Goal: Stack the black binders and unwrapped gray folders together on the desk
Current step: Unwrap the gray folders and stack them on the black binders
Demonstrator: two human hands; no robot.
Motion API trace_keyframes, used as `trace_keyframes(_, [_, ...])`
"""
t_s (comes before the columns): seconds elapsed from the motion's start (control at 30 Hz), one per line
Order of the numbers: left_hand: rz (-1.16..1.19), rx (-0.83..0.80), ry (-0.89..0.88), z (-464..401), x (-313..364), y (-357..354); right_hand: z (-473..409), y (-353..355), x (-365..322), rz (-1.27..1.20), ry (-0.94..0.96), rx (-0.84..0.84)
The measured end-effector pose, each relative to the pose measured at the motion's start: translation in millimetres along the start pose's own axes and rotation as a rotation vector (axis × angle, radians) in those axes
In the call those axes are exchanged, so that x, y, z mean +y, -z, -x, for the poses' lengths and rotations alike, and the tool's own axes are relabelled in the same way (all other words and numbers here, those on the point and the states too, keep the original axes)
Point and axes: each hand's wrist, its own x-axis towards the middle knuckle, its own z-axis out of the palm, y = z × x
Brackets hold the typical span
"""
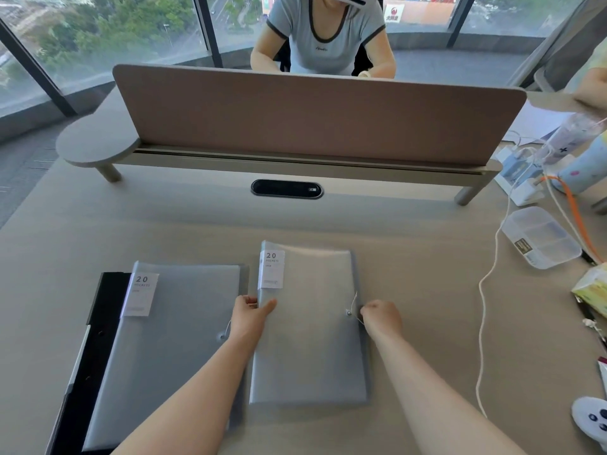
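Note:
Two gray folders with white "20 pockets" labels lie on the desk (197, 224). The left gray folder (177, 323) rests on top of a black binder (98, 323), whose edge shows along the left. The right gray folder (312, 339) lies alone in the middle. My left hand (251, 315) grips the left edge of that right folder, thumb on top. My right hand (381, 315) sits at its right edge, fingers closed on the thin white closure string beside the button.
A brown divider screen (312, 116) on a low shelf crosses the desk's far side, with another person seated behind it. At the right are a clear plastic box (542, 238), a power strip with cables (522, 182), a tissue pack (591, 290) and a white controller (591, 421).

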Motion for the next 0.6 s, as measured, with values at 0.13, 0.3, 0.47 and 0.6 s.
trace_keyframes(0.13, [0.145,-0.027,-0.043,5.8,6.1,10.0,9.0,-5.3,-2.0,-0.116,0.003,0.013])
trace_keyframes(0.3, [0.183,-0.032,-0.072,11.8,17.1,33.6,15.2,-19.1,-14.4,-0.217,0.072,-0.012])
trace_keyframes(0.47, [0.215,0.056,-0.089,18.3,22.2,69.4,26.6,-34.3,-38.1,-0.228,0.164,-0.1])
trace_keyframes(0.6, [0.209,0.128,-0.124,21.0,19.6,106.6,35.1,-55.1,-59.7,-0.234,0.201,-0.158])
